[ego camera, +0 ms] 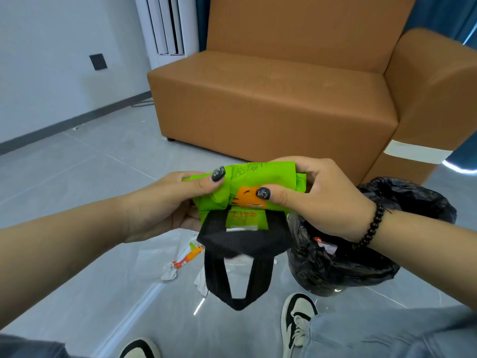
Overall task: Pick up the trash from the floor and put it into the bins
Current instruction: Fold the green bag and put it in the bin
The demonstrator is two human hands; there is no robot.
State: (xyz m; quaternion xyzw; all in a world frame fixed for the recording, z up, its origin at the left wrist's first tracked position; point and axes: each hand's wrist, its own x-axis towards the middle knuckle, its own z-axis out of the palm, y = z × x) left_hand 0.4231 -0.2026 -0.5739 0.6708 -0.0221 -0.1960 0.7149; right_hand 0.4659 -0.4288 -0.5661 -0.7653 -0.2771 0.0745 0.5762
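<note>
**Count of what I can see**

I count two bare hands, the left hand and the right hand; one folded green fabric bag with black handles; one bin lined with a black plastic bag; one orange-brown leather sofa; two black-and-white sneakers; roughly three scraps of crumpled wrapper litter on the grey tiled floor; one dark wall socket.

Both hands, left hand and right hand, hold the folded bag between them, sofa behind. Bin sits under the right wrist, wrappers on the floor below-left, shoes nearest.
</note>
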